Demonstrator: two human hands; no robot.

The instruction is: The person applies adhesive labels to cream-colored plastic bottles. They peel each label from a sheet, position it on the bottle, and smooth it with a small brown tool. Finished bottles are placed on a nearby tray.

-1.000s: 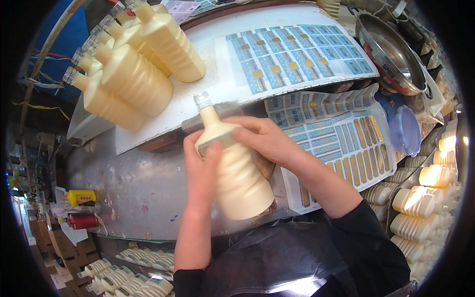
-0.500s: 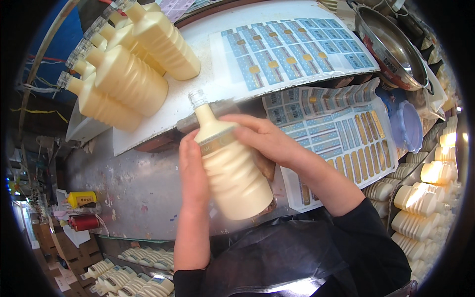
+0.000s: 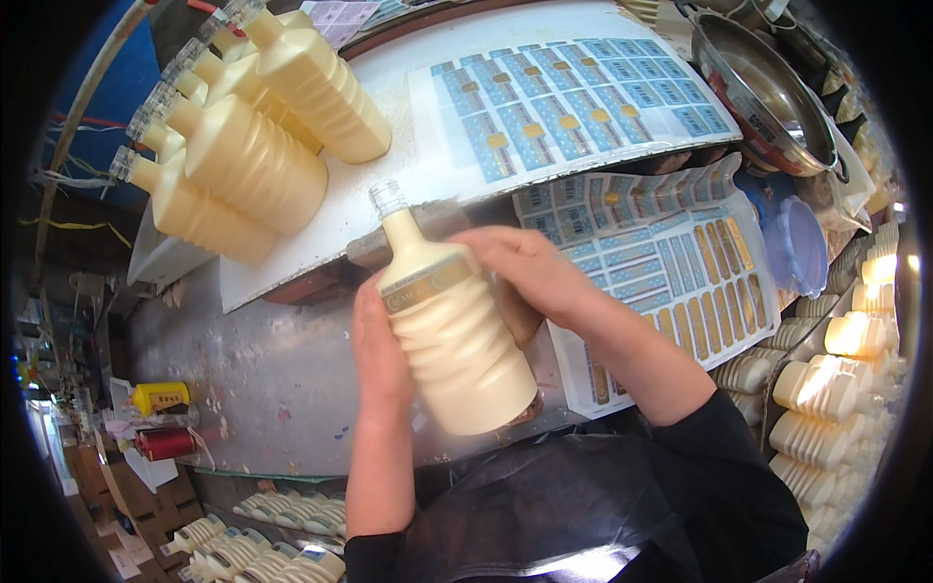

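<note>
A cream plastic bottle [image 3: 466, 350] with a ribbed body and a clear threaded neck leans between my hands, its neck pointing away and slightly left. Across its shoulder runs a narrow gold and silver label [image 3: 428, 282]. My left hand [image 3: 371, 335] grips the bottle along its left side, with most of the fingers hidden behind it. At the right shoulder, by the label's end, my right hand [image 3: 525, 264] holds the bottle's edge with bent fingers. Its fingertips are partly hidden there.
Several cream bottles [image 3: 258, 165] stand at the far left on a white board [image 3: 384, 185]. One label sheet [image 3: 544, 102] lies on the board; another sheet [image 3: 671, 282] hangs below its edge. A metal pan [image 3: 768, 87] sits far right. More bottles [image 3: 816, 394] line the right side.
My right thumb has come off the front of the label, and that hand has shifted right to the bottle's edge. More of the label now shows. My left hand has slid slightly down the side.
</note>
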